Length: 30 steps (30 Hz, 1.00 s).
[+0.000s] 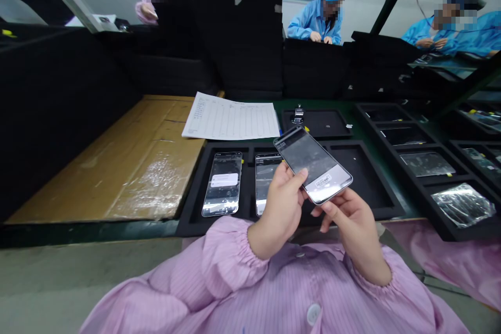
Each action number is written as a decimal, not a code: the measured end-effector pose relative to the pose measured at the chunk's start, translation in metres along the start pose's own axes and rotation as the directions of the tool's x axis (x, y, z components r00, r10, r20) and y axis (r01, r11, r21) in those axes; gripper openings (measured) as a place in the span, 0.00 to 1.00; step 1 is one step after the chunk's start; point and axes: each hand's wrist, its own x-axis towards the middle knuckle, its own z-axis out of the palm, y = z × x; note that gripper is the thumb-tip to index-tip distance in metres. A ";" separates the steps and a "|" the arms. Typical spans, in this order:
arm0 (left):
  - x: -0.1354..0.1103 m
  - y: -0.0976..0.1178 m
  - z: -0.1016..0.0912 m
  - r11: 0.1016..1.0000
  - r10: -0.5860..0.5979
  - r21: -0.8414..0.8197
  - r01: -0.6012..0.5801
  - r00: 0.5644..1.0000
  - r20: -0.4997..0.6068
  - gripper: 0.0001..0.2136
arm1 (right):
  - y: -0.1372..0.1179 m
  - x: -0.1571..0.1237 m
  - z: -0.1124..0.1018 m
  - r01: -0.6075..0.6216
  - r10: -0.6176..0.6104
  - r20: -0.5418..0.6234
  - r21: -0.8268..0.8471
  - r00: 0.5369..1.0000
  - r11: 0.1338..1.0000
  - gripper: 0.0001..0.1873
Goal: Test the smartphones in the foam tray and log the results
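Note:
A smartphone (309,156) is held tilted above the black foam tray (250,149), its screen lit and a white area with a barcode near the lower end. My left hand (282,201) is closed on the phone's left edge, thumb on the glass. At the bottom edge, my right hand (350,219) has its thumb and fingers bent around the corner; how firmly it grips is partly hidden. In the tray's left slot lies a second phone (222,183) showing a white pop-up box. Beside it, a third phone (266,177) is partly covered by my left hand.
A printed table sheet (233,117) lies behind the tray, near a small foam tray (334,121) with a metallic round item (298,114). Taped cardboard (156,167) is at left. Another foam tray (415,138) with screens stands right. Black foam stacks (242,31) rise behind; co-workers sit beyond.

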 end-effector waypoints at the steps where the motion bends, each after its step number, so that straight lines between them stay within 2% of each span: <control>1: 0.003 0.001 0.000 0.999 -0.051 -0.017 0.051 0.999 -0.004 0.09 | -0.001 0.000 0.001 0.017 -0.017 -0.002 -0.018 1.000 1.000 0.14; 3: 0.007 0.002 -0.001 0.991 -0.127 -0.031 0.127 0.992 -0.013 0.06 | -0.002 -0.001 0.001 0.026 -0.026 0.004 -0.052 1.000 0.998 0.14; 5: 0.012 0.002 -0.001 0.988 -0.154 -0.024 0.153 0.988 -0.027 0.05 | -0.002 -0.001 -0.004 0.022 -0.022 0.001 -0.110 1.000 0.994 0.14; 8: 0.021 -0.001 -0.001 0.977 -0.175 0.113 0.179 0.984 -0.043 0.06 | 0.001 0.001 -0.021 0.061 -0.101 -0.145 -0.257 0.984 0.965 0.17; 11: 0.032 -0.014 -0.005 0.917 -0.203 0.334 0.217 0.976 -0.076 0.12 | 0.002 0.005 -0.041 0.142 -0.286 -0.345 -0.387 0.894 0.911 0.21; 13: 0.038 -0.027 -0.009 0.886 -0.188 0.412 0.212 0.977 -0.100 0.18 | 0.002 0.007 -0.050 0.179 -0.373 -0.400 -0.443 0.837 0.878 0.21; 14: 0.041 -0.034 -0.011 0.877 -0.173 0.435 0.201 0.979 -0.104 0.20 | 0.002 0.008 -0.053 0.188 -0.394 -0.406 -0.460 0.825 0.868 0.21; 16: 0.047 -0.045 -0.013 0.854 -0.144 0.493 0.169 0.986 -0.088 0.23 | 0.005 0.008 -0.055 0.188 -0.397 -0.385 -0.479 0.833 0.857 0.20; 19: 0.052 -0.053 -0.009 0.814 -0.100 0.572 0.102 0.994 -0.035 0.24 | 0.014 0.010 -0.053 0.155 -0.348 -0.308 -0.510 0.885 0.846 0.19; 22: 0.045 -0.044 -0.004 0.778 -0.040 0.628 0.025 0.999 0.011 0.27 | 0.023 0.013 -0.052 0.165 -0.336 -0.187 -0.597 0.923 0.785 0.18; 24: 0.033 -0.029 -0.005 0.716 0.090 0.683 -0.141 0.990 0.110 0.29 | 0.026 0.016 -0.055 0.207 -0.396 -0.123 -0.694 0.910 0.690 0.17; 25: 0.025 -0.019 -0.010 0.656 0.190 0.706 -0.268 0.963 0.190 0.29 | 0.025 0.017 -0.059 0.224 -0.442 -0.106 -0.744 0.891 0.630 0.17; 26: 0.016 -0.008 -0.017 0.563 0.304 0.714 -0.416 0.908 0.290 0.28 | 0.024 0.019 -0.065 0.233 -0.490 -0.096 -0.789 0.867 0.568 0.18; 28: 0.001 0.014 -0.040 0.354 0.526 0.692 -0.629 0.746 0.409 0.26 | 0.020 0.023 -0.084 0.220 -0.580 -0.096 -0.866 0.809 0.449 0.21; 30: -0.010 0.034 -0.072 0.150 0.697 0.713 -0.685 0.585 0.416 0.26 | 0.015 0.029 -0.109 0.135 -0.644 -0.127 -0.930 0.755 0.342 0.26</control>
